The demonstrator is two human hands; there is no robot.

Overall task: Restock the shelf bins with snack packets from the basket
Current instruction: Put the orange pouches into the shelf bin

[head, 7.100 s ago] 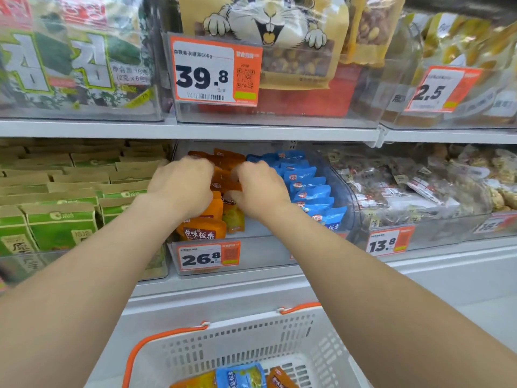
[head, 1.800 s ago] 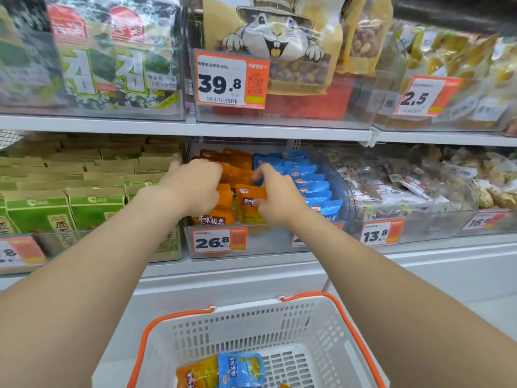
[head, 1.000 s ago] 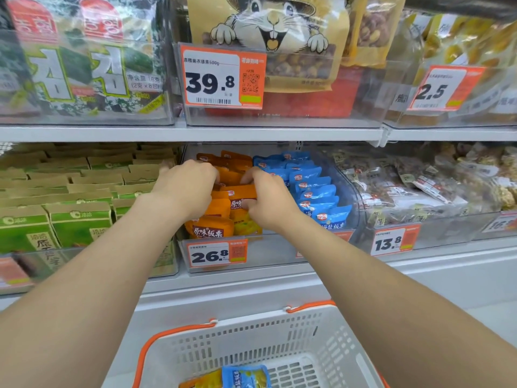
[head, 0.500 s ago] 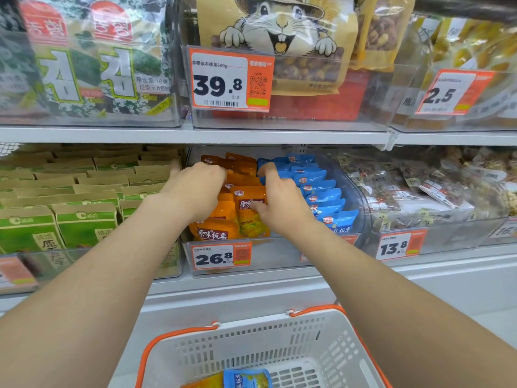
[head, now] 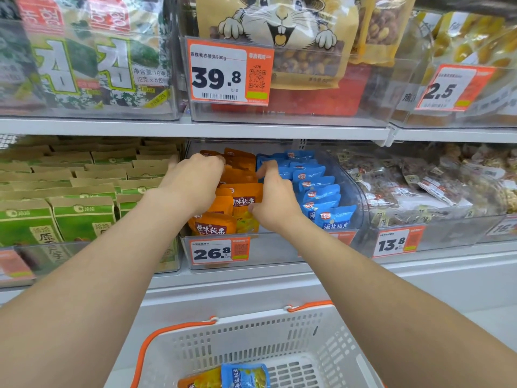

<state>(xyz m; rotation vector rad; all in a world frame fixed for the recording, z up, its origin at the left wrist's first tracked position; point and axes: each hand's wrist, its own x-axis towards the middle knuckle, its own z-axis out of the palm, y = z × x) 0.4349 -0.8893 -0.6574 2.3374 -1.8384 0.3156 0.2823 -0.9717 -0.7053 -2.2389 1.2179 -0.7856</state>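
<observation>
My left hand [head: 195, 186] and right hand [head: 275, 203] curl fingers round glossy orange foil packets [head: 246, 198] at the clear plastic bin's [head: 274, 247] front.

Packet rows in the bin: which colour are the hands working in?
The orange row, on the left: the left hand reaches into it, the right hand pinches one orange packet. The blue row stands beside.

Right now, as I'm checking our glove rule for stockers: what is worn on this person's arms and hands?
The left hand and right hand are bare, without gloves. The left forearm and right forearm are uncovered to the picture's edge: no sleeve, watch or bracelet. Rings are uncertain: the fingers are partly hidden.
</observation>
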